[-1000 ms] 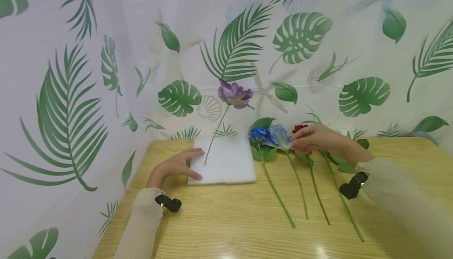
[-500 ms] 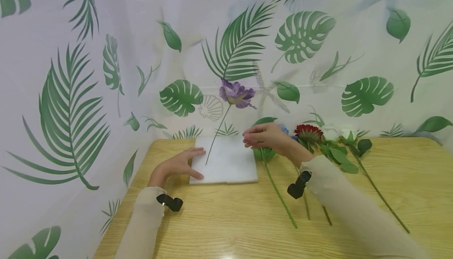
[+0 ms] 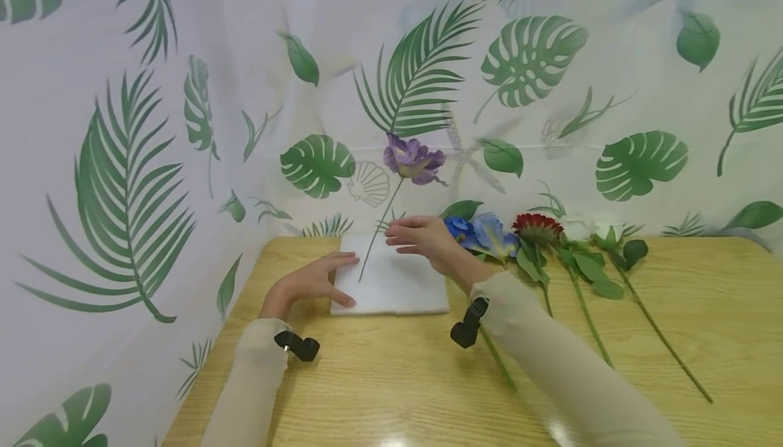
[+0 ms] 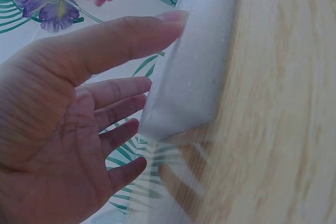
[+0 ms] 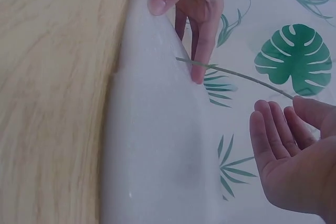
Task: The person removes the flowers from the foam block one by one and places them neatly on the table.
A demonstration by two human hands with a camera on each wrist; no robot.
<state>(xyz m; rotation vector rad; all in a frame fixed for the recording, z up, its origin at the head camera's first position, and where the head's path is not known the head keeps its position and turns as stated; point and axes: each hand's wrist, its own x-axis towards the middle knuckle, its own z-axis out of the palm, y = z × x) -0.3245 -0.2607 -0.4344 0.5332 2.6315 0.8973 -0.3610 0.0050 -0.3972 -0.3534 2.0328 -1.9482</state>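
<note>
A purple artificial flower (image 3: 414, 159) leans to the right with the lower end of its thin stem (image 5: 236, 74) in a white foam block (image 3: 410, 291). At the block's left edge lies my left hand (image 3: 317, 280), thumb (image 4: 152, 27) and fingers spread apart, thumb tip right at the foam. My right hand (image 3: 422, 240) is over the block beside the stem, its fingers extended and loosely together. In the right wrist view its thumb tip overlaps the stem, and the palm (image 5: 294, 171) holds nothing.
Right of the block lie a blue flower (image 3: 460, 229), a light blue flower (image 3: 489, 233), a red flower (image 3: 538, 229) and white flowers (image 3: 607, 233), stems toward the front. A leaf-printed cloth (image 3: 532, 60) hangs behind the wooden table (image 3: 379, 379).
My right hand has let go among the laid flowers and moved left to the purple flower's stem. The rightmost white flower's stem now points further right. My left hand stays at the foam.
</note>
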